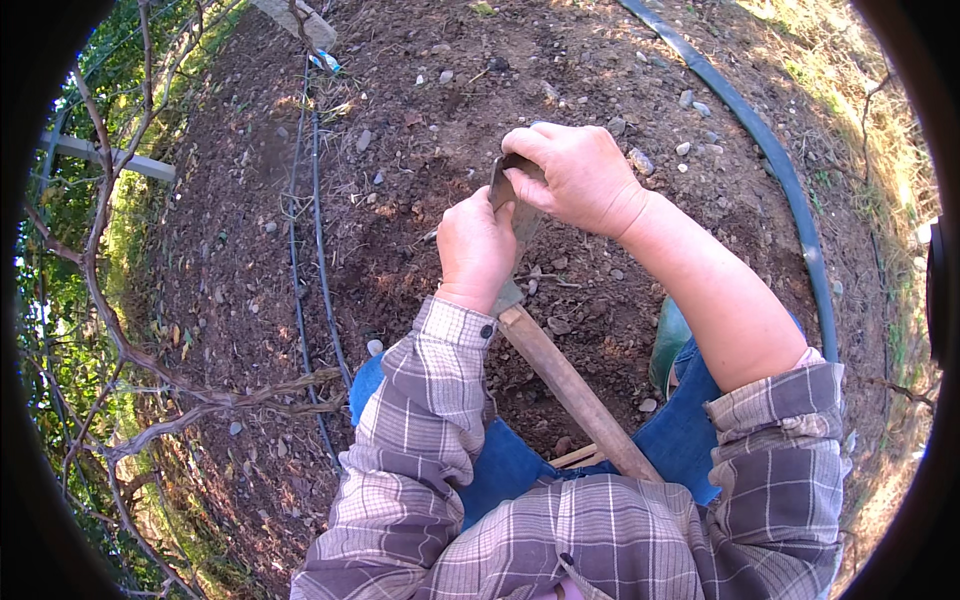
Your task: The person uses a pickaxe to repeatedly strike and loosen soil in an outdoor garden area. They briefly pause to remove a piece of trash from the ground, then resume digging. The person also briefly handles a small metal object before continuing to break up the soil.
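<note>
A digging tool, likely a hoe, has a flat metal blade and a round wooden handle. The handle slants down to the right and meets my body at the waist, between my knees. My left hand grips the near left edge of the blade, thumb on top. Bent over the blade's far end are the fingers of my right hand. The metal collar joins blade and handle just beside my left wrist. Both palms hide much of the blade.
Stony brown soil lies below. Two thin irrigation lines run along the left, near a bare woody vine. A thick dark hose curves down the right. A green boot stands under my right arm.
</note>
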Available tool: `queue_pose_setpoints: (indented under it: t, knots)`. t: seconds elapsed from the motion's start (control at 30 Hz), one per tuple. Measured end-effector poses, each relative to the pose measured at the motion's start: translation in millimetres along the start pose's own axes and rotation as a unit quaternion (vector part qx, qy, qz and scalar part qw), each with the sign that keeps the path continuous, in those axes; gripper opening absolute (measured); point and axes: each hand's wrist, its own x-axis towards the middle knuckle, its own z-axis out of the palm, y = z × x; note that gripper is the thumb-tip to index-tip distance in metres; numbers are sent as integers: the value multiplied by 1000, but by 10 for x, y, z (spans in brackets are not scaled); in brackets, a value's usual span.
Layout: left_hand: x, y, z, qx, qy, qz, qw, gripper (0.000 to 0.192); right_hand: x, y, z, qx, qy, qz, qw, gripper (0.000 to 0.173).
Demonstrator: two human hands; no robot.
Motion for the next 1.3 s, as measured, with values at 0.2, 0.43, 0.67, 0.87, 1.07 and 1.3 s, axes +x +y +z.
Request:
queue_pose_setpoints:
  t: [0.2, 0.43, 0.67, 0.87, 1.07, 1.3]
  knots:
    - [-4, 10, -17, 15, -1, 0, 1000, 13, 41, 14, 26, -14, 10, 3, 1000, 16]
    - [7, -16, -3, 2, 0, -7, 1000, 13, 15, 5, 18, 7, 13, -15, 1000, 19]
    - [-4, -16, 5, 2, -2, -6, 1000, 12, 37, -38, -17, -39, -12, -18, 999, 20]
    - [-7, 0, -4, -6, -1, 2, 1000, 12, 28, -65, 1, -66, -12, -15, 998, 16]
    - [-18, 41, -13, 21, 1, 10, 1000, 12, 82, 44, 28, -25, 19, 36, 999, 12]
    - [-24, 6, -14, 17, 0, 0, 1000, 11, 1, 8, 64, 50, 66, -6, 997, 18]
